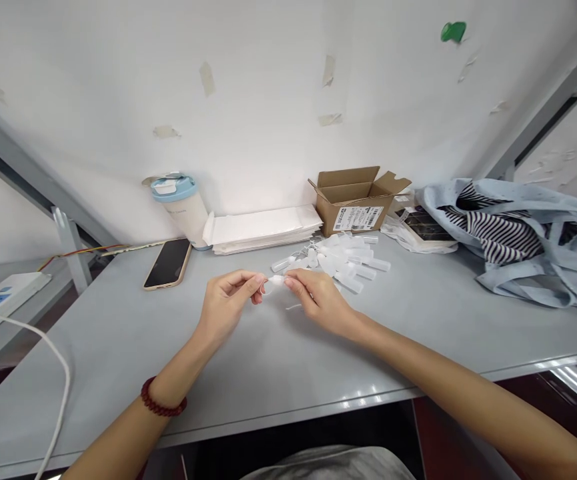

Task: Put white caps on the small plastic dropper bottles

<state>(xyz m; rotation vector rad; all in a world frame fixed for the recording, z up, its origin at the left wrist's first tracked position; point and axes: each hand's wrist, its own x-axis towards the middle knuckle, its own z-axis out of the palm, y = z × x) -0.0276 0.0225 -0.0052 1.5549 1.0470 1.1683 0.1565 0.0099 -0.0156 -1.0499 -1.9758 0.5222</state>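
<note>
A small white plastic piece (pixel 276 280) with a thin white cord is held between my two hands, above the grey table. My left hand (pixel 228 300) pinches the cord at its left end. At the other end, the fingertips of my right hand (pixel 321 298) are closed on the white piece, hiding part of it. Just behind my right hand lies a loose pile of translucent white plastic tubes (pixel 351 257), with thin cords among them. The exact kind of the held piece is too small to make out.
Behind the pile stand an open cardboard box (pixel 353 207) and a stack of white envelopes (pixel 265 230). A cup with a blue lid (pixel 183 210) and a phone (pixel 168 264) are at the left. A blue cloth bag (pixel 518 233) lies right. A power strip (pixel 5 303) sits far left.
</note>
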